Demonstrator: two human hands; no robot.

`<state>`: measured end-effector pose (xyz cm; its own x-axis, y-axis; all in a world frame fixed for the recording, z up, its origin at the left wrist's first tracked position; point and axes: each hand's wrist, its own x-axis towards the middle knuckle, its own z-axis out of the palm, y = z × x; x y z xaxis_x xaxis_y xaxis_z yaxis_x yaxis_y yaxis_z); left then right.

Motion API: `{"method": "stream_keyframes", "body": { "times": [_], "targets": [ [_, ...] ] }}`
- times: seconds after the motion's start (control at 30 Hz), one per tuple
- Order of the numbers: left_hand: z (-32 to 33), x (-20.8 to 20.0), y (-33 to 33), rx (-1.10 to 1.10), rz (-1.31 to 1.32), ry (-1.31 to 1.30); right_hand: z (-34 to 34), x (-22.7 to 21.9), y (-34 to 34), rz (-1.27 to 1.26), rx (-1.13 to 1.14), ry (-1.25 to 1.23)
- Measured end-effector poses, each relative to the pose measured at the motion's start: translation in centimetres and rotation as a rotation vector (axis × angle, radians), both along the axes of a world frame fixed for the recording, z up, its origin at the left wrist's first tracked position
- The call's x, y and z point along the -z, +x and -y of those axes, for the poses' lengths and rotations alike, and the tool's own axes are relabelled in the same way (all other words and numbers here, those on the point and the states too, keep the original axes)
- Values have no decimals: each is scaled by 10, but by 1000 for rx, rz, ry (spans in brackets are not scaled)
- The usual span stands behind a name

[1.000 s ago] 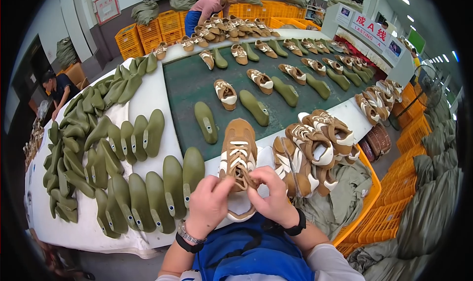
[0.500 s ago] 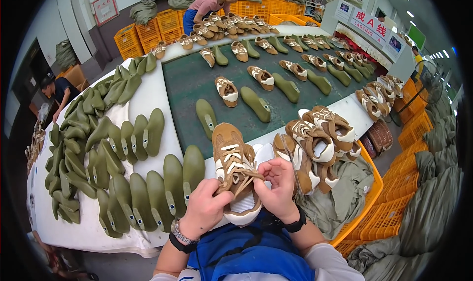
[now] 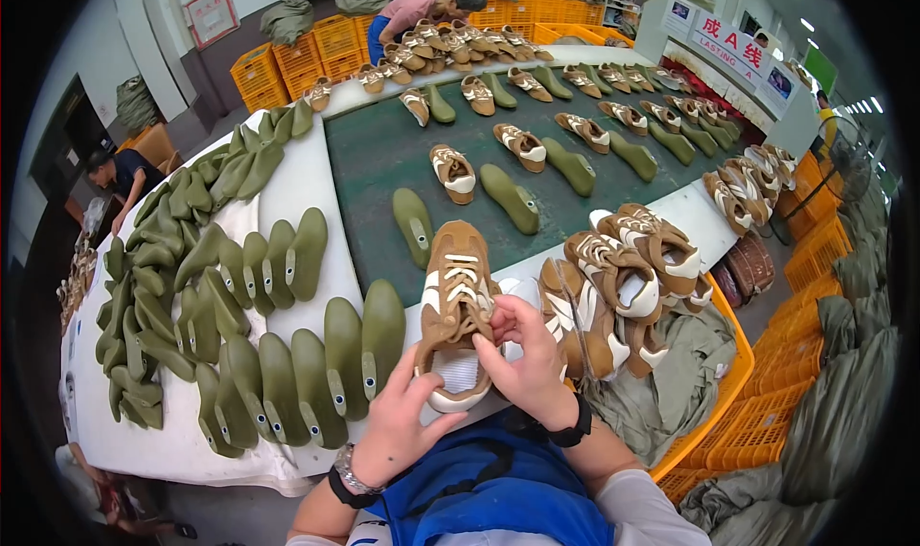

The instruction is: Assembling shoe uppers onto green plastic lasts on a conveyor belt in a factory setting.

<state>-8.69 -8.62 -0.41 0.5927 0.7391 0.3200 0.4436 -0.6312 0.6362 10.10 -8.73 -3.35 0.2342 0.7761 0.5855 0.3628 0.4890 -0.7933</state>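
A brown and white sneaker (image 3: 447,264) is in front of me, toe pointing away, its white-striped insole showing through the opening. My left hand (image 3: 398,426) grips the heel end from the left, thumb along the collar. On the other side, my right hand (image 3: 529,362) pinches the right collar edge beside the lace, with its thumb near the mouth of the shoe. The brown lace (image 3: 460,324) lies over the tongue; its ends are partly hidden by my right fingers. Green shoe lasts (image 3: 381,333) stand in a row just left of the sneaker.
Loose green lasts (image 3: 153,259) cover the white tabletop at left. Sneakers and lasts sit in rows on the green conveyor belt (image 3: 369,144). More sneakers (image 3: 613,268) are stacked at right, beside an orange crate (image 3: 738,374) holding grey cloth. A person (image 3: 412,14) bends over shoes at the back.
My left hand has let go of the lace and moved down to the heel. My right hand has shifted from the lace ends onto the collar. The view has turned slightly.
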Motion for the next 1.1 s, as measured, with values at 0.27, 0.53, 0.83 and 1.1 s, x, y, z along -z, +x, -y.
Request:
{"method": "stream_keyframes", "body": {
  "times": [0.27,0.53,0.83,1.1],
  "targets": [
    [-130,-13,-60,-202,202,-453,23,9,34,253,-53,-154],
    [-334,90,-40,-392,-217,-315,33,8,47,392,-226,-216],
    [-412,227,-6,-620,-284,-217,24,-4,60,311,-117,-308],
    [-401,129,-24,-321,-222,60,38,0,54,334,-78,-163]
  ]
}}
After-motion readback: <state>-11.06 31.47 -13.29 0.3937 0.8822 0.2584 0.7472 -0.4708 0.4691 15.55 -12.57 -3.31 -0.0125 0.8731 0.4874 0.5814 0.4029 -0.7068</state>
